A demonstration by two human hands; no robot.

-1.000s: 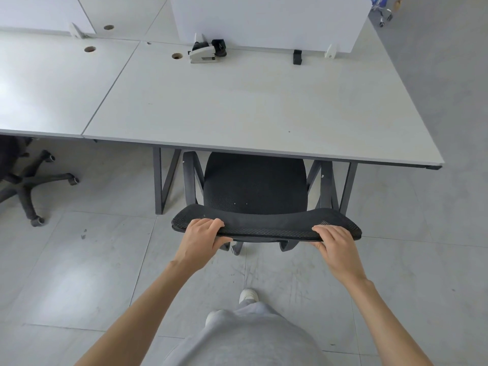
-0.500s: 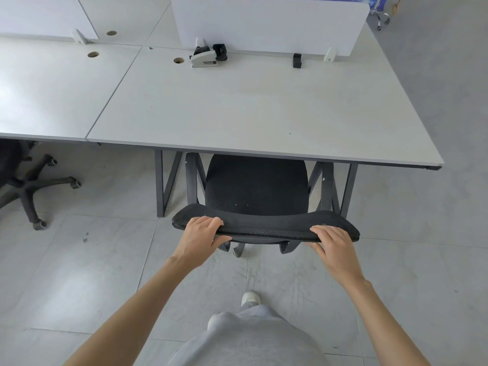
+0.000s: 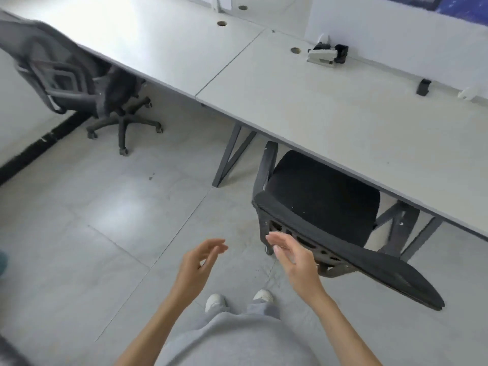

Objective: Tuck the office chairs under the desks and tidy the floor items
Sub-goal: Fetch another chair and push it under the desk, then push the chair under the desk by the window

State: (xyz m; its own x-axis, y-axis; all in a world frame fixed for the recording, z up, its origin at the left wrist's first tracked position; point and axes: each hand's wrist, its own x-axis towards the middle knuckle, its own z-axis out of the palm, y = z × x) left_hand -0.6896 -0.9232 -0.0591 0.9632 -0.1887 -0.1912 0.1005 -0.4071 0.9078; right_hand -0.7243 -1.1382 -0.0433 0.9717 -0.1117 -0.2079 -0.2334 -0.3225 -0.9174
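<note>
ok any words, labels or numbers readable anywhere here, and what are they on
None can be read.
The white and black device on the desk shows no legible marking.
The blue panel past the white divider is too blurred to tell whether it bears text.
Both chairs, the near one and the far one, show no labels.

An open-plan office: white desks (image 3: 330,109) stand edge to edge in a row on dark metal legs (image 3: 232,154), with round cable holes (image 3: 295,50) in their tops and a white divider panel (image 3: 396,40) along the back. Black swivel chairs on castors, one (image 3: 317,207) pushed under a desk and another (image 3: 79,83) farther left, stand on a grey tiled floor (image 3: 105,220).
</note>
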